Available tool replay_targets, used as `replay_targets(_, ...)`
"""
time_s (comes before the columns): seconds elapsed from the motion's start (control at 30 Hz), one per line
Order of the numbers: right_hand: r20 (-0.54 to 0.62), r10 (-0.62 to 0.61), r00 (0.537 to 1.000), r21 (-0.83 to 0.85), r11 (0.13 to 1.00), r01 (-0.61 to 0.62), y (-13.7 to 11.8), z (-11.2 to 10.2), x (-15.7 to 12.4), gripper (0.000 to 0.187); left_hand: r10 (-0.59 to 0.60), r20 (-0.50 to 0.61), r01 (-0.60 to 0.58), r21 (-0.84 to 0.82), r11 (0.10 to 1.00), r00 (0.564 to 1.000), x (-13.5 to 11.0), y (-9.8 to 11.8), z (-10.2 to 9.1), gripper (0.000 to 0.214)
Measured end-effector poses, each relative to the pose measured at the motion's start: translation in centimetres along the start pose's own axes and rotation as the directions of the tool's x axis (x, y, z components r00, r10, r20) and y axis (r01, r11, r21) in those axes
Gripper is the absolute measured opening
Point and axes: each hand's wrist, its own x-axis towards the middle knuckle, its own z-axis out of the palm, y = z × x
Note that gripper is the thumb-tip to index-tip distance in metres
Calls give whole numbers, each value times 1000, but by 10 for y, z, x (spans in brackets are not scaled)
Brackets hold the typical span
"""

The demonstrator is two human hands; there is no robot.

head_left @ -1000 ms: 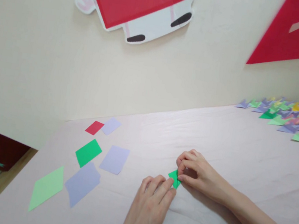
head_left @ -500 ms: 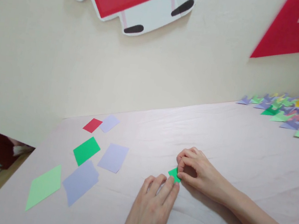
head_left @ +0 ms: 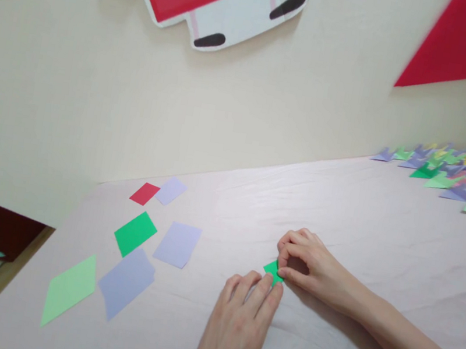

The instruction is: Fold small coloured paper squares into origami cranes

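Head view, and both hands are down on the pale cloth-covered table (head_left: 382, 239), low and just right of centre in the frame. The small green folded paper (head_left: 272, 270) sits between them, flat on the cloth. The right hand (head_left: 311, 266) comes in from the lower right, fingers curled tight, thumb and forefinger pinched on the paper's right edge. The left hand (head_left: 238, 323) rises from the bottom edge, palm down, fingers together, and its fingertips (head_left: 275, 290) press on the near corner of that same piece. So both hands are closed onto the paper, with only a little green sliver showing between them.

Over on the left of the frame, well apart from the hands, loose flat sheets are scattered: a green sheet (head_left: 135, 233), a lavender sheet (head_left: 177, 244) just beside it, a second lavender sheet (head_left: 126, 281) below, a light green sheet (head_left: 70, 289) at lower left, and further back a red sheet (head_left: 144, 193) touching a small lavender sheet (head_left: 171, 190).

Far right of the frame, near the wall, a cluster of folded paper pieces (head_left: 458, 178) in purple, green, yellow and pink. On the cream wall above, a red and white cutout (head_left: 223, 13) at top centre and a red banner (head_left: 465, 46) at upper right.
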Motion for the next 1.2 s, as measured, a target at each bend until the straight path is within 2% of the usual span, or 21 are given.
replay_targets(0.13, 6, -1, 1000, 3, 1000, 1, 3, 1, 0, 11, 5, 45, -5, 13, 1000, 999, 1, 1, 1, 40)
replay_targets(0.43, 6, 24, 1000, -9, 1000, -24, 2, 2, 1, 11, -113, 11, 112, 56, 992, 994, 0, 18, 12, 48)
replay_targets(0.63, 8, 24, 1000, -25, 999, -24, 0, 3, 0, 10, -105, 24, 102, 89, 991, 994, 0, 20, 12, 43)
replay_targets(0.83, -6, 37, 999, -14, 999, -37, 0, 3, -2, 6, -105, -63, 110, 93, 990, 993, 3, 21, 13, 39)
replay_targets(1.2, 23, 81, 996, -53, 995, -80, -11, 0, -3, 16, -134, -113, 145, 94, 985, 985, 5, 24, 11, 38)
